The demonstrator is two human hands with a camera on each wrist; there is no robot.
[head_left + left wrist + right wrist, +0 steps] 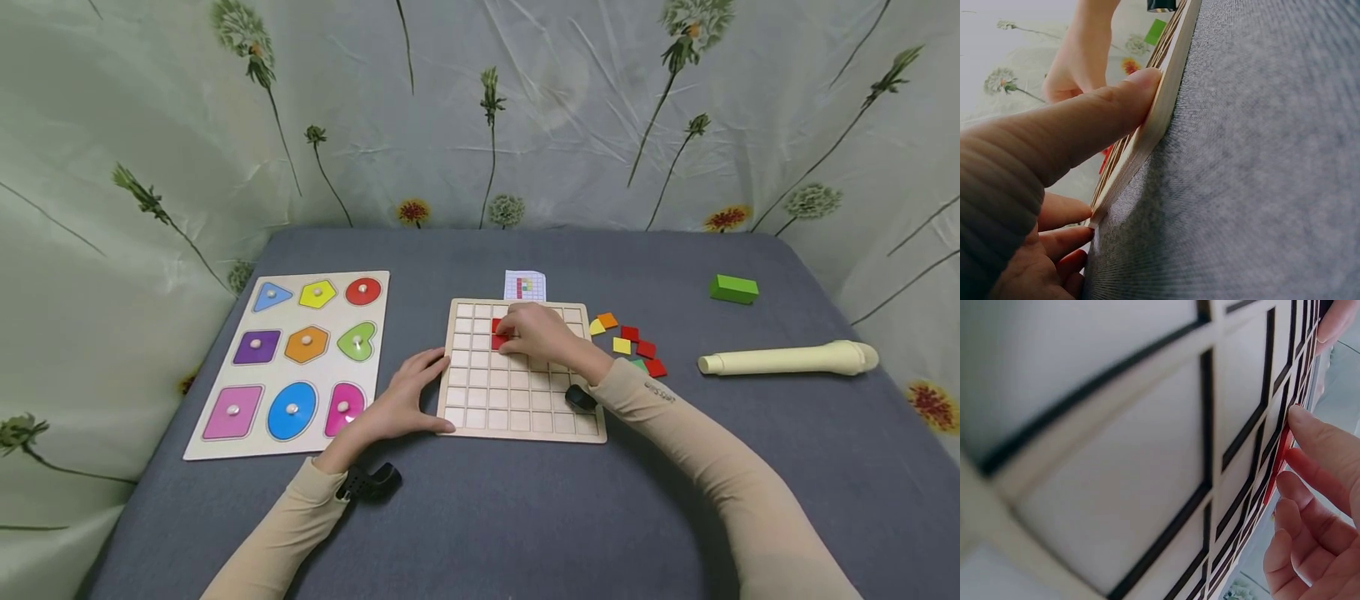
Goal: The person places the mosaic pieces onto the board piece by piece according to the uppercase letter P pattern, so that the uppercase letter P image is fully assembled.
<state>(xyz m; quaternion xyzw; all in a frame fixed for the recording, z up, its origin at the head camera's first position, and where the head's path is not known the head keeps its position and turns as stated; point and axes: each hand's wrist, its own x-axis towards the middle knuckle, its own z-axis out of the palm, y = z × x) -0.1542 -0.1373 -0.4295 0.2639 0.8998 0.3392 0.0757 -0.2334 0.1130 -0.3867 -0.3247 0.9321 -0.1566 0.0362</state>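
Observation:
A pale wooden grid board (517,427) lies on the table, with two red square tiles (496,326) in neighbouring cells of its upper part. My right hand (542,333) is over the board, thumb and index finger pinching the lower of these tiles at its cell. In the right wrist view the fingertips meet a red strip of tile (1280,453), and the other fingers curl loosely. My left hand (405,400) rests at the board's left side, thumb by the near corner and fingers stretched along the edge. The left wrist view shows that thumb (1110,106) against the board's rim.
Loose coloured tiles (622,345) lie right of the board; the right sleeve partly covers them. A small pattern card (525,286) sits behind it. Left is a knobbed shape puzzle (281,377). Farther right are a green block (734,289) and a cream microphone-shaped object (783,359).

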